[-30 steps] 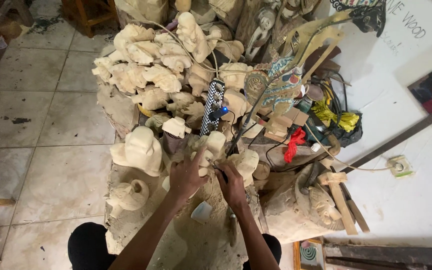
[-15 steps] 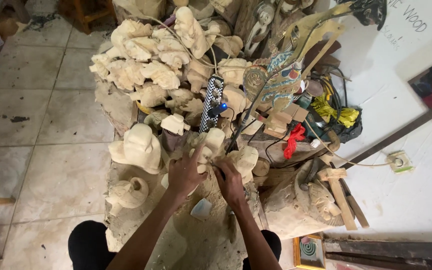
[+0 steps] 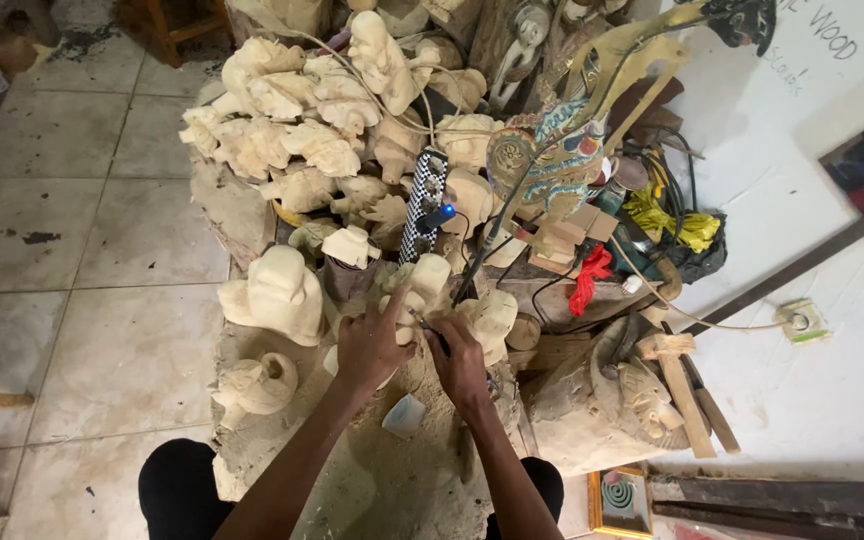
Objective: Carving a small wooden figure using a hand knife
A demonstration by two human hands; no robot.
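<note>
My left hand (image 3: 372,345) grips a pale unpainted wooden carving (image 3: 422,285) and holds it steady on the dusty work block (image 3: 422,470). My right hand (image 3: 459,362) is closed around a thin dark rotary tool (image 3: 439,340), its tip pressed against the carving's side. The tool's black cable (image 3: 482,250) runs up and away from my hand. Another pale carved piece (image 3: 492,318) sits just to the right of my right hand.
Several unfinished pale wood carvings (image 3: 302,120) are heaped at the back. A larger figure (image 3: 277,295) and a smaller one (image 3: 252,385) stand to the left. A black power strip (image 3: 424,205), a painted shadow puppet (image 3: 552,165), a wooden mallet (image 3: 677,385) and tiled floor (image 3: 102,250) surround the block.
Both hands stay on the carving with only small shifts. The view has drifted slightly.
</note>
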